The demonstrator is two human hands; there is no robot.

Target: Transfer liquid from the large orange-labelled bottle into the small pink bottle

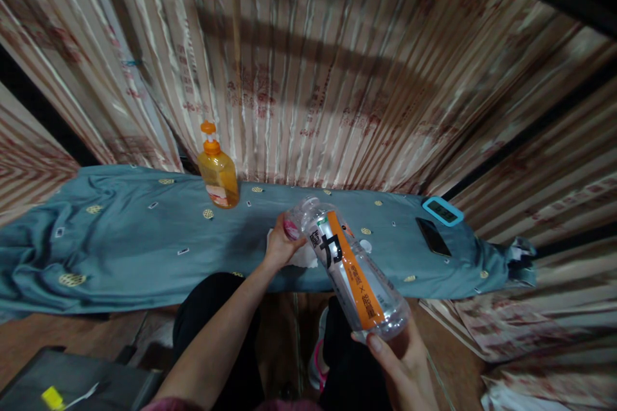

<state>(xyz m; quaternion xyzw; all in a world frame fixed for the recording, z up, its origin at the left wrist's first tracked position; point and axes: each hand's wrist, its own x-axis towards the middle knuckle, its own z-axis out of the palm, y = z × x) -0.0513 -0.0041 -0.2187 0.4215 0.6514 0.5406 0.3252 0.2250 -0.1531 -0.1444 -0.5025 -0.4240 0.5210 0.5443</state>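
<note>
My right hand (407, 363) grips a large clear plastic bottle (354, 270) by its base. The bottle has an orange and silver label with dark characters, and it is tilted with its neck pointing up and left. My left hand (282, 244) is closed around a small clear container (292, 223) with a pink part, right beside the bottle's neck. Whether the two touch, I cannot tell. Under my left hand lies a white tissue or cloth (304, 258), partly covered. A small round white cap (365, 246) rests on the cloth just right of the bottle.
A teal cloth with pineapple prints (144, 237) covers the narrow surface. On it stand an orange pump bottle (219, 176) at back left, and a phone (432, 236) and blue-framed digital clock (442, 210) at right. Patterned curtains (299, 77) enclose the back and sides.
</note>
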